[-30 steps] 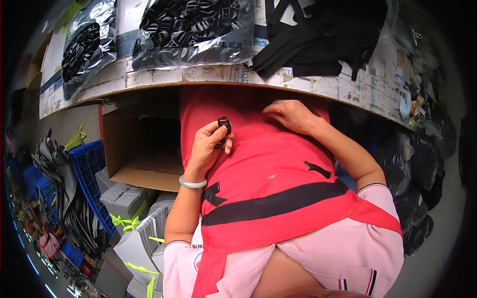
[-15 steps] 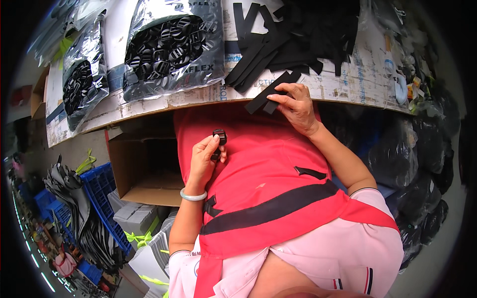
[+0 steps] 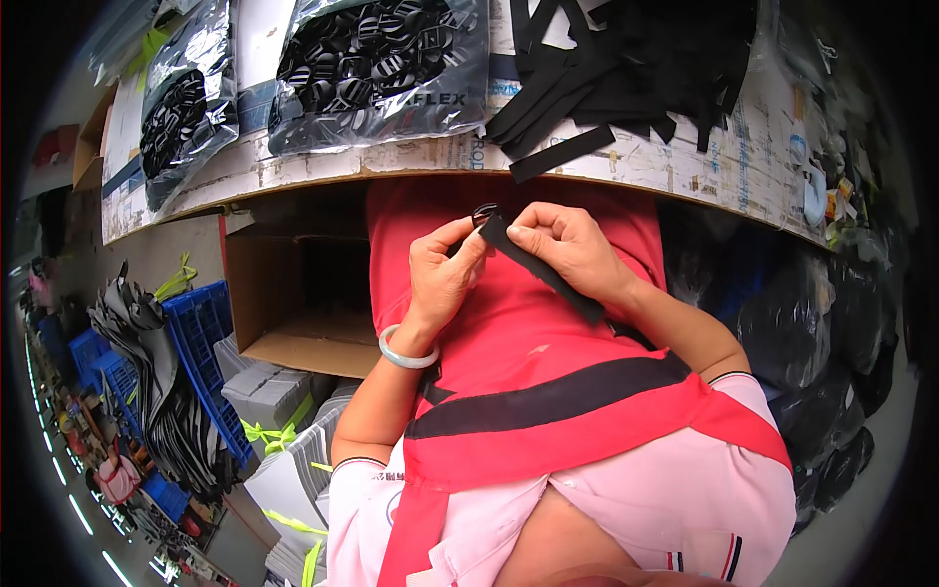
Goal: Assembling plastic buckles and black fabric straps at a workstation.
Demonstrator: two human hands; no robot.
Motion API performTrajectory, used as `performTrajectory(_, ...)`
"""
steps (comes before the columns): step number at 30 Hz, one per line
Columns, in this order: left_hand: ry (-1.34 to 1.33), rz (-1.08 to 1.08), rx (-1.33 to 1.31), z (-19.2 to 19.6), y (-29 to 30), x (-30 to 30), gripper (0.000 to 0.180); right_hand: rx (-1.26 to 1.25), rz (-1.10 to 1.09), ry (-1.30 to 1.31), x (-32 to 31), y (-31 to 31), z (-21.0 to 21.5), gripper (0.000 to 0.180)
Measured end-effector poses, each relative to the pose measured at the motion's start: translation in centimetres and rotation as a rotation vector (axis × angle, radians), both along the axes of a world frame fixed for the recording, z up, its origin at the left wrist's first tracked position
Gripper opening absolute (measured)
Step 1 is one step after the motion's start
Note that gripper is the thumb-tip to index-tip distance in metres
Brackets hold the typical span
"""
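My left hand (image 3: 442, 272) is closed on a small black plastic buckle (image 3: 483, 212), which it pinches between thumb and finger over my red apron. My right hand (image 3: 572, 250) grips a black webbing strap (image 3: 548, 273) near one end. That end lies right by the buckle; whether it is threaded through a slot I cannot tell. From there the strap slants down to the right under my right hand. A pile of black straps (image 3: 636, 68) lies on the table beyond my hands, with one loose strap (image 3: 562, 154) near the table's front edge.
A clear bag of black buckles (image 3: 377, 68) lies on the cardboard-covered table (image 3: 391, 157), a second buckle bag (image 3: 186, 117) to its left. Below stands an open cardboard box (image 3: 303, 352). Blue crates (image 3: 207, 352) and tied grey stacks (image 3: 264, 396) are at left, dark plastic bags (image 3: 797, 313) at right.
My right hand has brought a strap back from the table edge to the buckle. My left hand has moved right and up with the buckle, and the two hands now meet.
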State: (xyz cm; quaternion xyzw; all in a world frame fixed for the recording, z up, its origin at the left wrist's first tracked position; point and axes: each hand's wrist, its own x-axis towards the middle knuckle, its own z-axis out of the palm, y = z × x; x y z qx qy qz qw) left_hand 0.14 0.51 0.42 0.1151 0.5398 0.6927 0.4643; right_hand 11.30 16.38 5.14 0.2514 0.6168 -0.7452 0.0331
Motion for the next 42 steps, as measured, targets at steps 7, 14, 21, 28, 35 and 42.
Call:
performTrajectory(7,0.68,0.088,0.003,-1.9,-0.1,-0.2,0.021,-0.323,-0.122,-0.079,-0.6,-1.4,-1.8,0.019)
performTrajectory(14,0.995,0.051,-0.037,-2.5,-0.3,-0.7,0.027,-0.258,-0.195,0.046,-2.0,-1.6,-3.6,0.025)
performTrajectory(21,-0.391,0.012,0.069,-1.6,-1.4,-2.2,0.03,-0.16,-0.087,0.045,-2.3,-1.0,-3.6,0.018)
performTrajectory(28,-0.19,0.107,-0.013,-0.3,0.0,-1.6,0.025,0.511,-0.11,0.488,-1.8,-1.8,-1.6,0.011)
performTrajectory(35,0.014,0.175,-0.058,-1.3,-1.1,-0.9,0.018,0.089,0.109,-0.182,-1.5,-0.9,-1.3,0.022)
performTrajectory(42,0.138,0.223,-0.005,-1.4,-1.2,-0.9,0.015,0.064,0.076,-0.162,-2.0,-1.4,-1.1,0.023)
